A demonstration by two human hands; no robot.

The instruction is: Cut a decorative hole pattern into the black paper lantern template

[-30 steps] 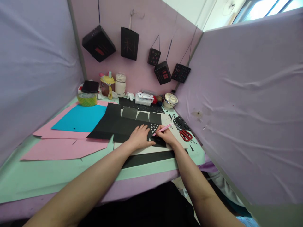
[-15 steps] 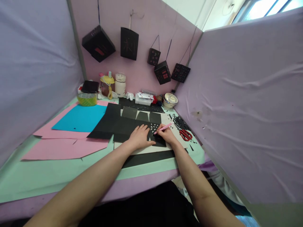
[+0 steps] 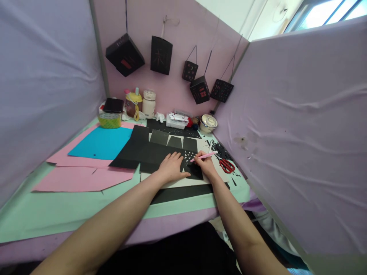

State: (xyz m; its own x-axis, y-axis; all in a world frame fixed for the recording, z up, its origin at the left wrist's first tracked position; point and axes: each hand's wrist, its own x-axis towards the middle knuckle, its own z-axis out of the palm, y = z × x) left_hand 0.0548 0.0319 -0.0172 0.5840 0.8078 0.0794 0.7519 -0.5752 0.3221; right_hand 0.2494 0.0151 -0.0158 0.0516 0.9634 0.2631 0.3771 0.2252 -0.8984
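Note:
My left hand lies flat with its fingers spread, pressing on a sheet of black card with tabs along its far edge. My right hand pinches a slim pink pen-shaped craft knife, its point low over the card's right part. Just left of the fingertips, small triangular holes pierce the card in a patterned group. Pale board shows beneath the card. The knife's tip is too small to make out clearly.
Red-handled scissors and black scraps lie to the right. Blue card and pink card spread leftward. Tape, bottles, a pen box and a lidded bowl line the back. Black lanterns hang above.
The view has shifted slightly, moving everything a little rightward. My right hand has tilted the craft knife flatter, its point slightly farther right over the card. My left hand stays in place.

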